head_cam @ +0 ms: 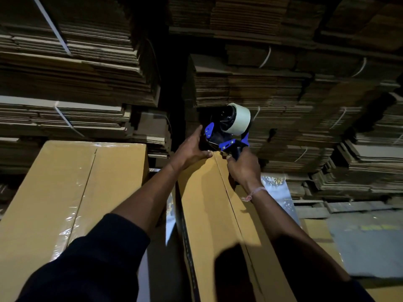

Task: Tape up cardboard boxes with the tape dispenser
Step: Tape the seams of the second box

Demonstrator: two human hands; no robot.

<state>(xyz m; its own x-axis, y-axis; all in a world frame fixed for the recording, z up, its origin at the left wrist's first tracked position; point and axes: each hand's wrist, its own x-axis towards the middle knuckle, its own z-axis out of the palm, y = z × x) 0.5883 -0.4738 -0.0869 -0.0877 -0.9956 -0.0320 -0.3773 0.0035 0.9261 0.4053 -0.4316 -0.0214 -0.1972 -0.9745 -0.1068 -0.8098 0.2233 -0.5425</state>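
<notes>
sleeves (91, 258): dark navy, pushed up past forearms | right wrist: thin pale string bracelet (254, 194)

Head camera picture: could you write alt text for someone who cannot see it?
A person's right hand grips a blue tape dispenser at the far end of an untaped cardboard box seam, while the left hand steadies that end. A taped box lies alongside, before strapped stacks of flat cardboard.
</notes>
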